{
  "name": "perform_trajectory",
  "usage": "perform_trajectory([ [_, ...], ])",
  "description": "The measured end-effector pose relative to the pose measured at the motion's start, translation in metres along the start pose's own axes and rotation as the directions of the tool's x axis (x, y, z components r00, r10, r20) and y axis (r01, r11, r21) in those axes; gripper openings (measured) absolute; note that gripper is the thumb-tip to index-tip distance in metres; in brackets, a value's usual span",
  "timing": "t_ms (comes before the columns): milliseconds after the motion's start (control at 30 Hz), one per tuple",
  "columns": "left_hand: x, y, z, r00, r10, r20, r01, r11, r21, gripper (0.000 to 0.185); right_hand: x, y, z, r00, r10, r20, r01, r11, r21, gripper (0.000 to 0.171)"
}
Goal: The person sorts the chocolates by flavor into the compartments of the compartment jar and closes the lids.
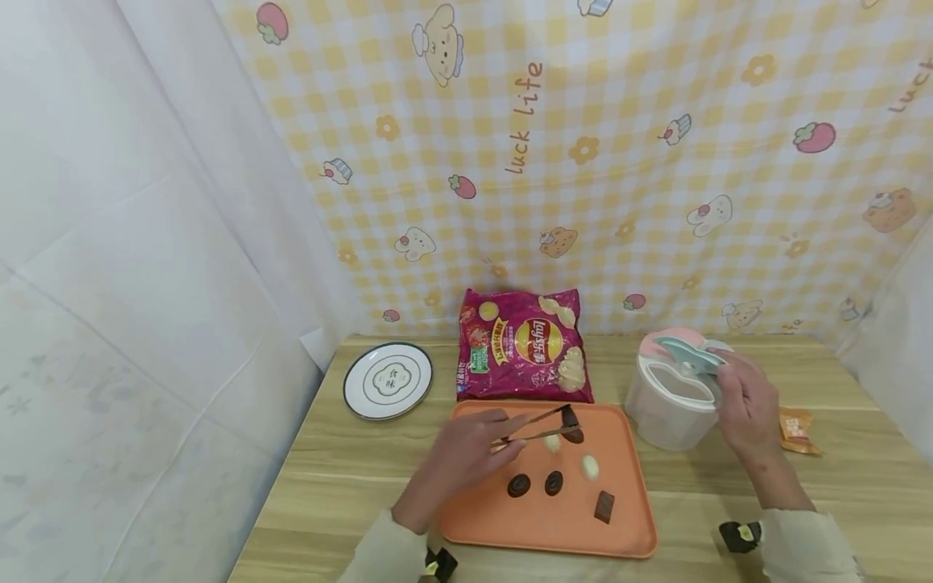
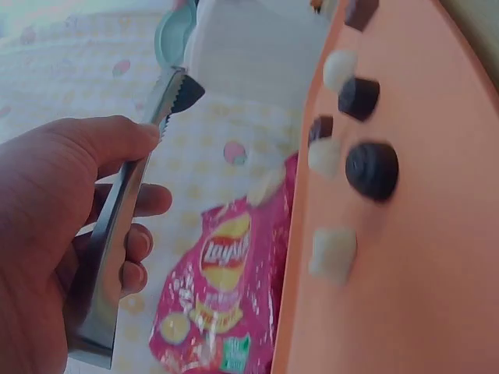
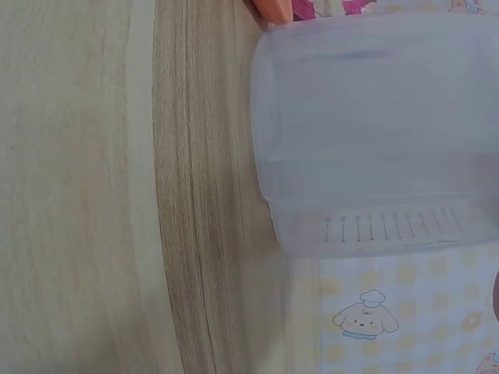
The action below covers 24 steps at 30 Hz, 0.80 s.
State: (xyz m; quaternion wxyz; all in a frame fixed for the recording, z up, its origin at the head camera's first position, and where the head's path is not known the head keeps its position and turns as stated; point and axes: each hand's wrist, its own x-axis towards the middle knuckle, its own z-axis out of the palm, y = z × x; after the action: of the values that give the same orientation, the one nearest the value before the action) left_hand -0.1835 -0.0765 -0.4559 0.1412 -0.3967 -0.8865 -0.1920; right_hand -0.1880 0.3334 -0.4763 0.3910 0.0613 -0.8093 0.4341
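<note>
The person's left hand (image 1: 455, 461) is gripping a pair of metal tongs (image 1: 535, 427), fingers and thumb curled round the two arms, and the tongs' tips are pinching a dark chocolate piece (image 1: 571, 422) just above the far end of the orange tray (image 1: 627, 518). In the left wrist view the toothed tip of the tongs (image 2: 168, 93) is showing that same dark piece clamped at its end.

More sweets are lying on the tray — a round dark chocolate (image 1: 519, 485), a second dark one (image 1: 554, 482) just beside it, a pale oval candy (image 1: 590, 466), a square chocolate block (image 1: 604, 506) nearer the person, and another pale piece (image 1: 552, 442) close under the tongs.

The right hand (image 1: 745, 405) is holding the lid (image 1: 688, 353) of a translucent white container (image 1: 666, 405), fingers curled on the pale blue and pink lid and keeping it tilted up over the open tub. The container is standing on the wooden table (image 1: 729, 486) just to the right of the tray, not touching it as far as I can make out.

Behind the tray a magenta Lay's chip bag (image 1: 521, 346) is lying flat, with a white dark-rimmed plate (image 1: 388, 380) to its left. A small orange packet (image 1: 798, 429) is sitting on the table right of the container.
</note>
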Motion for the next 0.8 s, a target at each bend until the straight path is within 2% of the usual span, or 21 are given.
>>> perform_trajectory([
  [233, 0.027, 0.018, 0.010, 1.000, -0.019, 0.013, 0.020, 0.997, -0.074, 0.039, 0.002, -0.003, 0.001, 1.000, 0.009, 0.000, -0.009, 1.000, -0.004, 0.034],
  [600, 0.058, 0.035, 0.036, 0.995, -0.057, -0.085, 0.049, 0.994, -0.093, 0.042, 0.000, 0.000, 0.002, 1.000, -0.003, -0.026, 0.003, 1.000, 0.014, 0.032],
  [800, 0.077, 0.051, 0.043, 0.991, -0.072, -0.110, 0.064, 0.995, -0.070, 0.041, -0.001, 0.001, 0.003, 0.999, 0.022, -0.040, -0.021, 1.000, 0.019, 0.032],
])
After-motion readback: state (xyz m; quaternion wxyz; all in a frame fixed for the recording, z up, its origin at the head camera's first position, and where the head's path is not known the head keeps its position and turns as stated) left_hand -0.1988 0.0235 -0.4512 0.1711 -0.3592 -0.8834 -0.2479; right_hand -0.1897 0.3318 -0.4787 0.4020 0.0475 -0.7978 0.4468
